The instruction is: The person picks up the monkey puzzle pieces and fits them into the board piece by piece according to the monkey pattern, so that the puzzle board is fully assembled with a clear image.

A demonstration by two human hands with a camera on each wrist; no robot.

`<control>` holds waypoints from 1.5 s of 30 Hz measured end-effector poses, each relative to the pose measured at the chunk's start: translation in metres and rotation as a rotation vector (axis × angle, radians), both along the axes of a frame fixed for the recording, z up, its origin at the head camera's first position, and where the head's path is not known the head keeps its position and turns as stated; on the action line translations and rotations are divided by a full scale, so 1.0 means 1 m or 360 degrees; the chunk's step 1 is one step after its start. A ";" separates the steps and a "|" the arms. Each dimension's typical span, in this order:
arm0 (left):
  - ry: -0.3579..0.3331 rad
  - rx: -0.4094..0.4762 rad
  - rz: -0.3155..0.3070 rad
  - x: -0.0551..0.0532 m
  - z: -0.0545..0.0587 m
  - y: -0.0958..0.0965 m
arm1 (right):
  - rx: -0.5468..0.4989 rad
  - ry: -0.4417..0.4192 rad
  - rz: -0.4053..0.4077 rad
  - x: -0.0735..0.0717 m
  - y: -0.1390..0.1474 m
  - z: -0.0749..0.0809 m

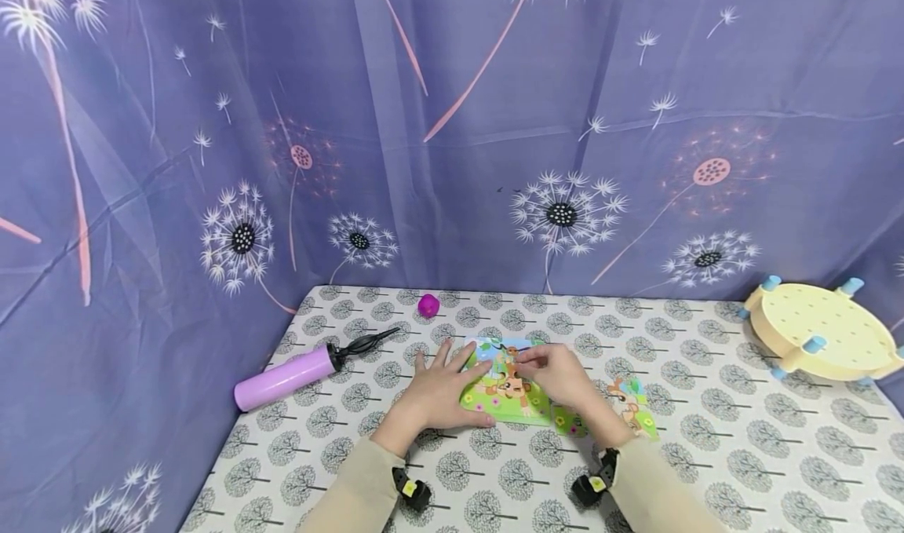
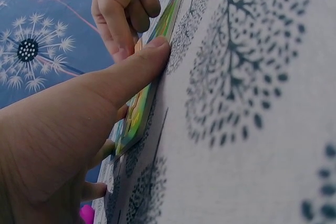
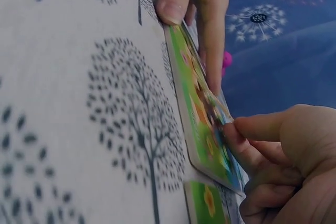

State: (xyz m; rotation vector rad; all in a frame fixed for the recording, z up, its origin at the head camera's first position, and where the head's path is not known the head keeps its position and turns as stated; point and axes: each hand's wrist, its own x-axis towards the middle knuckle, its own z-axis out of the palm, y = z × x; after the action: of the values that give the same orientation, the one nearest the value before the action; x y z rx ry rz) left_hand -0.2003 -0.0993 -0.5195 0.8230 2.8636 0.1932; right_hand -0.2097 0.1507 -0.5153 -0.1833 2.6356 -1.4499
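A jigsaw puzzle board [image 1: 521, 412] with a cartoon monkey on green grass lies flat on the tablecloth. My left hand [image 1: 439, 394] rests spread along its left side; in the left wrist view the thumb [image 2: 142, 64] presses the near edge. Over the board's upper right part, my right hand [image 1: 560, 374] pinches a small puzzle piece [image 3: 222, 110] between thumb and forefinger. That piece tilts up from the picture, and the fingers hide much of it. To the right, partly behind the right wrist, lie more puzzle parts [image 1: 641, 413] with a similar cartoon print.
A purple hand pump [image 1: 286, 377] with a black nozzle lies at the left. A small magenta object [image 1: 428, 305] sits near the back edge. At the back right stands a cream stool-like item [image 1: 822, 329] with light blue pegs. A purple dandelion curtain [image 1: 452, 203] hangs behind the table.
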 end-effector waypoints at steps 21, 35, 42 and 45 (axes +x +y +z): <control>0.0018 -0.0035 -0.0009 0.003 0.004 -0.001 | 0.0217 -0.0075 -0.0108 0.000 -0.019 0.007; 0.0017 -0.0066 0.0013 0.003 0.004 0.003 | 0.0202 0.0001 -0.0007 0.002 -0.006 0.004; 0.0043 -0.0050 -0.0016 0.006 0.003 0.010 | 0.0127 0.0004 -0.0003 0.007 0.011 0.002; 0.0069 -0.0027 -0.0037 0.006 0.001 0.011 | 0.0116 0.0007 -0.0014 0.010 0.023 0.001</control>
State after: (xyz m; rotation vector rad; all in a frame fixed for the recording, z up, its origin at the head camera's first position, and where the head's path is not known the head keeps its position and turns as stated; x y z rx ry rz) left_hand -0.1945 -0.0880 -0.5185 0.8674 2.8901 0.1495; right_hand -0.2002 0.1732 -0.5146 -0.1678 2.6909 -1.3552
